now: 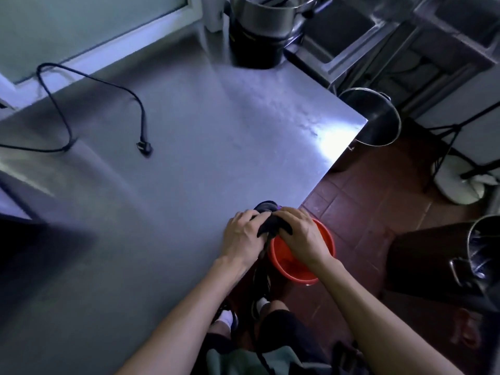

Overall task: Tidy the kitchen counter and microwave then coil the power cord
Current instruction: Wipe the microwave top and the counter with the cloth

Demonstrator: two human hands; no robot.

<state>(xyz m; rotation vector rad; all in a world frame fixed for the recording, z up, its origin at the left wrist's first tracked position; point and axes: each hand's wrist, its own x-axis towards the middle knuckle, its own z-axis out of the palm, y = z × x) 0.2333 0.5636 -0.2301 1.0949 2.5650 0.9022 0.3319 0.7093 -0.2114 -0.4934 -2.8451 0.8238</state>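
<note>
A dark cloth (272, 224) is being held between both hands at the near edge of the steel table (189, 163), right above an orange bucket (303, 255) that is standing on the red tiled floor (365, 201). The left hand (243, 236) is being curled round the cloth's left end, and the right hand (300, 234) is being curled round its right end, so each grip is clamped on the cloth; the middle of the cloth is being left showing between the two grips, bunched and hanging down a little towards the bucket. A further dark rounded part is being seen just beyond the knuckles, but what it is cannot be told.

One black power cord (89, 104) is being left lying loose on the far left of the table, well apart from the hands, with its single plug (144, 148) resting flat on the steel and the rest looping back towards the left edge.

One cloth, one bucket and one cord are being counted. Three steel pots are being seen: one large pot (265, 17) at the far end of the table on top of a dark base, one pot (374, 117) on the floor beside the table's corner, and one pot (484, 244) at the right edge, only partly in view.
</note>
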